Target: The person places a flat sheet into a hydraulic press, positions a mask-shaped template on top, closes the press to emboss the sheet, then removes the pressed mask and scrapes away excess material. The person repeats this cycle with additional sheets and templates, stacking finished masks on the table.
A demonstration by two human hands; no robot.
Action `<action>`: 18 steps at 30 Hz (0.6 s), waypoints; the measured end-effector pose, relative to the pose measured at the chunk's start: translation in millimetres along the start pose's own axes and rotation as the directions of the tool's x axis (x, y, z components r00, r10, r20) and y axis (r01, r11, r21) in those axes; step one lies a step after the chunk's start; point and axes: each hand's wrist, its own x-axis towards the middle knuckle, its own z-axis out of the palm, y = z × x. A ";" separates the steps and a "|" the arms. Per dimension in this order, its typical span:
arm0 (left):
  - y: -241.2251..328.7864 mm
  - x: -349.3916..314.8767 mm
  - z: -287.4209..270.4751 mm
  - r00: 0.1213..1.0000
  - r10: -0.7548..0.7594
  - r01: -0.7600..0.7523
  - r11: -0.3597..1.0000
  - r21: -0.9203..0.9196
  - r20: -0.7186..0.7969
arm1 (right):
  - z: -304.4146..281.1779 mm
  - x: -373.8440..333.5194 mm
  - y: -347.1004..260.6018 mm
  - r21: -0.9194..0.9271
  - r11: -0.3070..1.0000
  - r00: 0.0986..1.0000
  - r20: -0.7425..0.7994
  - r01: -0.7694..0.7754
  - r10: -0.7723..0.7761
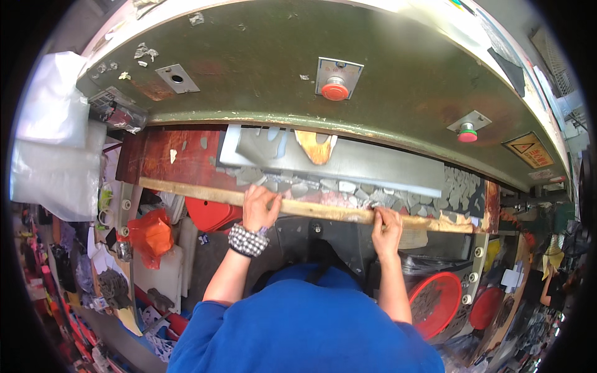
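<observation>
A long wooden rail (323,212) runs along the front edge of a red machine bed (180,155). My left hand (260,213), with a black-and-white checked band at its wrist, is closed over this rail left of the middle. Farther right, the curled fingers of my right hand (387,231) grip the same rail; a small dark spot at their tips is too small to name. Beyond the rail lie many grey cut pieces (298,188), heaped toward the right end. Behind them rests a grey sheet (379,169) with a yellowish cut-out shape (316,147) on it.
A green machine beam (249,74) spans above the bed, carrying a red push button (334,91) and a red-green one (467,133). Below the rail are a red basin (437,304), an orange bag (152,238) and red discs (211,214). Clear plastic (56,168) hangs at left.
</observation>
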 end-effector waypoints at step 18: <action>49.5 -47.1 -54.5 0.975 -0.133 0.139 0.990 -0.020 0.179 | 40.6 -36.6 -113.0 0.665 0.738 0.985 0.173 -0.118 0.002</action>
